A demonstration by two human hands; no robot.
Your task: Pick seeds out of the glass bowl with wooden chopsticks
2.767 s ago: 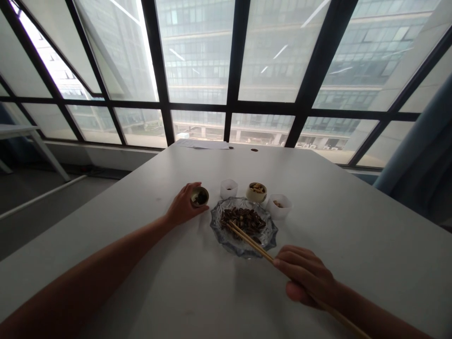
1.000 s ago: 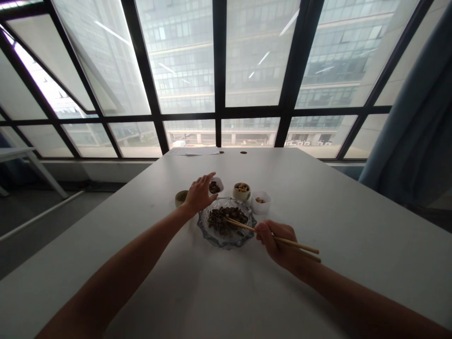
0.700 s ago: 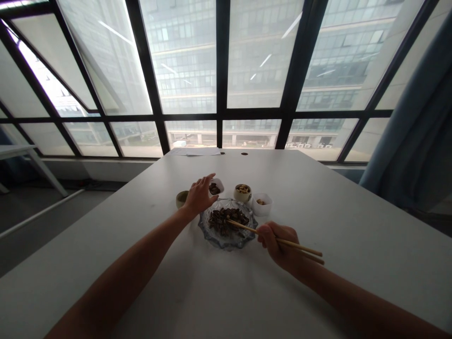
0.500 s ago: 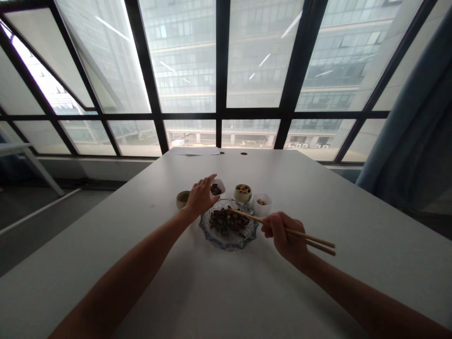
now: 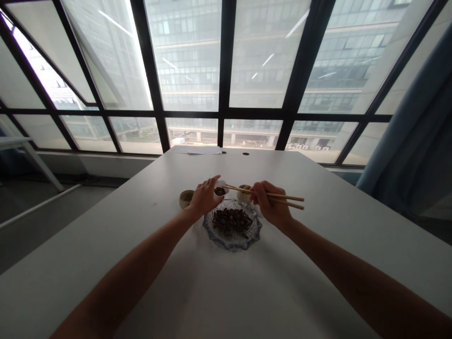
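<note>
My right hand grips a pair of wooden chopsticks, whose tips reach left over a small white cup holding dark seeds. My left hand curls around the left side of that cup, fingers partly apart. In front of both hands sits a scalloped glass dish with a pile of dark seeds and a few pale nuts. A cream bowl is partly hidden behind my right hand. A small brown bowl stands to the left of my left hand.
The white table runs to a tall window wall with black frames. Paper sheets lie at the far edge, next to a dark round spot. A blue curtain hangs on the right. Another table stands at the left.
My right hand has lifted the chopsticks out of the glass dish and carried them back and left over the small white cup. My left hand moved from the brown bowl to that cup.
</note>
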